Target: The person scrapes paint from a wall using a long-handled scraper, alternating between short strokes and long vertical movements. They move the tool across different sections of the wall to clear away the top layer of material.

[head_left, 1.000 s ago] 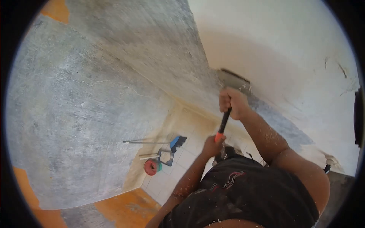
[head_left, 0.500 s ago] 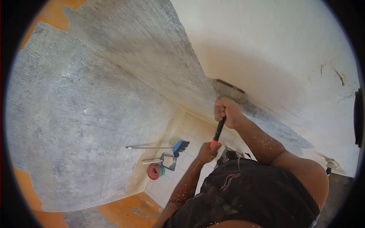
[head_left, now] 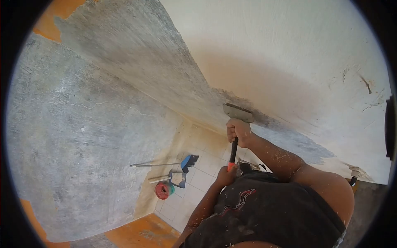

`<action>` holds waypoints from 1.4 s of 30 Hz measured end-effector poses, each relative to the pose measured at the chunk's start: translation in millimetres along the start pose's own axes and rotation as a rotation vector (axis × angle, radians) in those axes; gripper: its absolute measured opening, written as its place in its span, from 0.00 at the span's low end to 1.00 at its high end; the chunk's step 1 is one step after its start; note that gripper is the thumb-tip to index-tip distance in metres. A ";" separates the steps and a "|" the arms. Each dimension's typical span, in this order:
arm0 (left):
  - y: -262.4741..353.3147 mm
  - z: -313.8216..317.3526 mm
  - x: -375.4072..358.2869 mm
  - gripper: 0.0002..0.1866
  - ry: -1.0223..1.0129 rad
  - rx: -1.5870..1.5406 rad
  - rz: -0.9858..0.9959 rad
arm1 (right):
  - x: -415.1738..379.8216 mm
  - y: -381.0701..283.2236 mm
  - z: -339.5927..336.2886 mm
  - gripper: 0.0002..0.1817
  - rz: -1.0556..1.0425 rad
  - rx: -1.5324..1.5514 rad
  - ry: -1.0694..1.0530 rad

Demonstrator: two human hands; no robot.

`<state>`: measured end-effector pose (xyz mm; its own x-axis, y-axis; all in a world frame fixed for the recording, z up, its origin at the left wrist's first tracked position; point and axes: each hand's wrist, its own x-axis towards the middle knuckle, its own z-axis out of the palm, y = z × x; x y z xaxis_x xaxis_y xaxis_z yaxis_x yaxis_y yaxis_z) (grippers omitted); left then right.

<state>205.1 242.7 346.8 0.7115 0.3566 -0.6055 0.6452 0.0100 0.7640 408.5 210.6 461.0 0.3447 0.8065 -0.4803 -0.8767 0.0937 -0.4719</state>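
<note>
A long-handled wall scraper (head_left: pixel 237 113) with a wide metal head and dark blade edge lies close against the wall. My right hand (head_left: pixel 239 131) is wrapped round its black handle just below the head. Lower down, my left hand (head_left: pixel 226 176) grips the handle near its red-orange section. Pale paint (head_left: pixel 264 62) covers the wall above the blade. Around the head the surface is bare grey plaster (head_left: pixel 182 78), with a rough dark strip along the paint's edge. Pale flecks dot both forearms.
On the tiled floor (head_left: pixel 194 192) are a blue broom (head_left: pixel 189 163), a dustpan (head_left: pixel 178 179) with pale debris, and a red and green basket (head_left: pixel 163 190). A grey scraped wall (head_left: pixel 91 153) meets the worked wall at a corner. A pipe fitting (head_left: pixel 354 175) sticks out at the right.
Both hands have drawn the scraper down the wall toward my body. Grey plaster now shows where pale paint was, just above the blade. The view has shifted slightly.
</note>
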 end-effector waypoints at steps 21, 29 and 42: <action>62.9 -28.0 -39.2 0.23 -0.046 0.034 0.024 | -14.7 -12.8 29.6 0.16 -0.052 0.031 -0.095; 85.2 -55.9 -45.6 0.20 0.029 0.020 0.050 | -19.4 -31.1 64.1 0.16 -0.205 0.021 -0.276; 104.0 -67.3 -45.8 0.25 0.107 0.128 0.003 | -17.8 -41.1 80.9 0.16 -0.123 0.012 -0.261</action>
<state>220.8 290.2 469.0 0.6843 0.4537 -0.5708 0.6781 -0.1082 0.7270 411.2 239.6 548.8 0.3520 0.9115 -0.2129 -0.8380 0.2056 -0.5054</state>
